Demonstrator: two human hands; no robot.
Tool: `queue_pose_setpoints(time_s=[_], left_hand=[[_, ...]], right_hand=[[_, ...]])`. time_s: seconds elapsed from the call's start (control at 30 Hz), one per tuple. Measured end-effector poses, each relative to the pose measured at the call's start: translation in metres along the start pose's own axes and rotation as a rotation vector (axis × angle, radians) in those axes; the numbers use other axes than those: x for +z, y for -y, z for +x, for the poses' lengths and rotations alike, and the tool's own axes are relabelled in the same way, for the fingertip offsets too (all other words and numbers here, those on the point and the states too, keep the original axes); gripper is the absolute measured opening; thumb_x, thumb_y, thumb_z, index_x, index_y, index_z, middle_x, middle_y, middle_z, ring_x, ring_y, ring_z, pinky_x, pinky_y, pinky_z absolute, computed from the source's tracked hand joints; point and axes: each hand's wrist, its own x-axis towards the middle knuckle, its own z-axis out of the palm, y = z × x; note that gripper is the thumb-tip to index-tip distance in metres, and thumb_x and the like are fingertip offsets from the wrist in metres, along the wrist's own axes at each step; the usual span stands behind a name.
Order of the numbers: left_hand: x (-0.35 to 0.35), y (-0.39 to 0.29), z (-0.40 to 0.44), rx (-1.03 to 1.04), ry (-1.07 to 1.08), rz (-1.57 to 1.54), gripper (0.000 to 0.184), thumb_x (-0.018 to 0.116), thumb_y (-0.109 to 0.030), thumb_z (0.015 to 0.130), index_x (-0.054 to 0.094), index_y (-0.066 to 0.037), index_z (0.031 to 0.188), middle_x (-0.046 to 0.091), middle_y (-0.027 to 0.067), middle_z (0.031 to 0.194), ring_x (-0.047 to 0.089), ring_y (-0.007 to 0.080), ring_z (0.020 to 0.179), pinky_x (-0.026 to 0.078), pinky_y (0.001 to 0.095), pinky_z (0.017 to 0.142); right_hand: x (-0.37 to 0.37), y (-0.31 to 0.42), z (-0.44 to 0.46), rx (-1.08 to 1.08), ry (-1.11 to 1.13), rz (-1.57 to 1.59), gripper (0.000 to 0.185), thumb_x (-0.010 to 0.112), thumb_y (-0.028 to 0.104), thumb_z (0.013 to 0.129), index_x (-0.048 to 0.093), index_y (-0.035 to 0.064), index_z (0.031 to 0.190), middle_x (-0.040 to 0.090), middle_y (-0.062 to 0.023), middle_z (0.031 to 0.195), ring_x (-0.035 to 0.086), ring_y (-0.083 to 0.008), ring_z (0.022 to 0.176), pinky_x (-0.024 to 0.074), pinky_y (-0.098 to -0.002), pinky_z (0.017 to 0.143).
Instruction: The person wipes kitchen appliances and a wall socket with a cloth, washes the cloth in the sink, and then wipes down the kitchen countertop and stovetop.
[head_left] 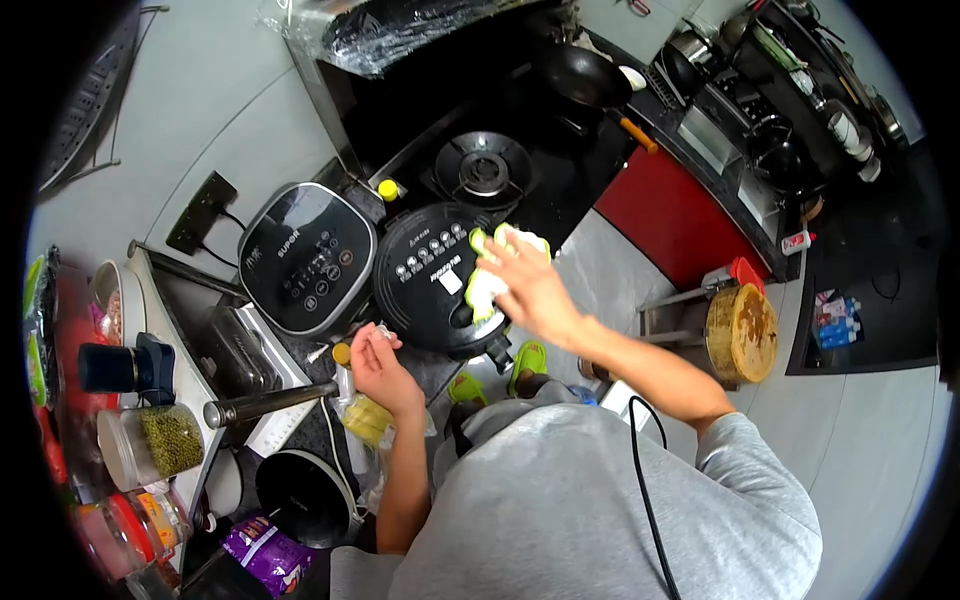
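Observation:
My right hand (530,290) presses a white cloth with green edging (486,290) onto the right side of a round black electric appliance (420,290), fingers over the cloth. Near the appliance's lower left edge is my left hand (383,368), held up with its fingers curled; whether it holds anything small is too unclear to tell. Left of the black appliance stands a rice cooker (308,260) with a dark control panel. A yellow-capped bottle (388,190) is behind them.
A gas burner (485,172) lies beyond the appliance, with a wok (585,78) farther back. A round chopping block (742,333) stands at right. Jars (170,440) fill the left shelf. A metal-ended bar (265,403) juts out near my left arm.

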Motion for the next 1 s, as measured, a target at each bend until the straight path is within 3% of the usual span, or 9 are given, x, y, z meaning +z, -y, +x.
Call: queue_pose_setpoints(time_s=[0.07,0.2,0.3,0.4,0.47,0.5,0.63,0.83,1.0], left_hand=[[0.013,0.002,-0.005,-0.083,-0.084,-0.112,0.017,0.052,-0.01,0.09,0.055,0.002,0.102,0.057,0.0044,0.085,0.051,0.0079,0.072,0.043,0.0201,0.065],[0.017,0.005,-0.003,-0.172,-0.181,-0.291,0.017,0.052,-0.01,0.09,0.054,0.002,0.102,0.056,0.0026,0.083,0.048,0.0063,0.069,0.042,0.0196,0.062],[0.017,0.005,-0.001,-0.164,-0.168,-0.262,0.017,0.053,-0.01,0.09,0.054,0.002,0.102,0.055,0.0017,0.082,0.047,0.0053,0.067,0.04,0.0183,0.059],[0.017,0.005,0.0,-0.146,-0.141,-0.243,0.016,0.053,-0.01,0.09,0.054,0.002,0.101,0.055,0.0015,0.08,0.047,0.0051,0.065,0.04,0.0179,0.058],[0.015,0.01,0.0,-0.139,-0.149,-0.216,0.016,0.052,-0.01,0.09,0.054,0.002,0.101,0.055,0.0012,0.079,0.047,0.0051,0.064,0.04,0.0181,0.057],[0.014,0.01,-0.001,-0.149,-0.145,-0.205,0.016,0.052,-0.01,0.09,0.054,0.002,0.1,0.055,0.0012,0.079,0.046,0.0053,0.065,0.04,0.0183,0.057],[0.016,0.014,-0.002,-0.126,-0.153,-0.302,0.016,0.052,-0.009,0.09,0.054,0.002,0.101,0.054,0.0016,0.081,0.047,0.0057,0.067,0.039,0.0186,0.059],[0.01,0.017,-0.004,-0.088,-0.075,-0.471,0.014,0.049,-0.006,0.091,0.052,0.002,0.101,0.053,0.0038,0.082,0.047,0.0085,0.069,0.04,0.0207,0.063],[0.011,0.018,-0.006,-0.107,-0.111,-0.414,0.014,0.049,-0.005,0.091,0.052,0.002,0.101,0.053,0.005,0.084,0.047,0.009,0.07,0.04,0.0207,0.062]], right_hand=[[0.009,0.012,0.006,-0.155,0.091,-0.007,0.05,0.067,0.008,0.065,0.054,0.0021,0.113,0.048,-0.0198,0.124,0.042,-0.0351,0.119,0.035,-0.0443,0.099],[0.022,0.039,0.038,-0.334,0.304,0.203,0.052,0.065,0.011,0.07,0.051,0.003,0.119,0.045,-0.0161,0.129,0.038,-0.0304,0.125,0.0301,-0.0431,0.104],[0.025,0.024,0.065,-0.46,0.338,0.036,0.046,0.062,0.018,0.074,0.053,0.0057,0.118,0.047,-0.0098,0.129,0.034,-0.0275,0.128,0.0238,-0.0451,0.106],[0.009,-0.007,0.087,-0.302,0.242,-0.225,0.043,0.058,0.023,0.078,0.053,0.0189,0.121,0.046,-0.005,0.132,0.032,-0.0289,0.129,0.0205,-0.0554,0.103],[0.015,-0.041,0.09,-0.151,0.156,-0.193,0.04,0.057,0.026,0.08,0.055,0.0205,0.119,0.046,-0.0069,0.131,0.033,-0.031,0.127,0.0225,-0.0606,0.099],[0.012,-0.041,0.091,-0.049,0.243,-0.006,0.041,0.055,0.027,0.081,0.053,0.0163,0.121,0.044,-0.0087,0.133,0.031,-0.0309,0.129,0.0247,-0.0596,0.098],[0.013,-0.011,0.072,-0.205,0.265,-0.209,0.05,0.053,0.024,0.082,0.043,0.0101,0.129,0.039,-0.0086,0.137,0.026,-0.0287,0.133,0.0224,-0.0562,0.102],[0.044,0.034,0.083,-0.437,0.361,-0.031,0.049,0.054,0.026,0.082,0.045,0.01,0.128,0.035,-0.0075,0.139,0.028,-0.0271,0.131,0.0215,-0.056,0.102],[0.066,0.012,0.121,-0.413,0.21,-0.098,0.041,0.05,0.032,0.084,0.053,0.0101,0.118,0.048,-0.0091,0.127,0.038,-0.0276,0.123,0.0281,-0.0591,0.094]])
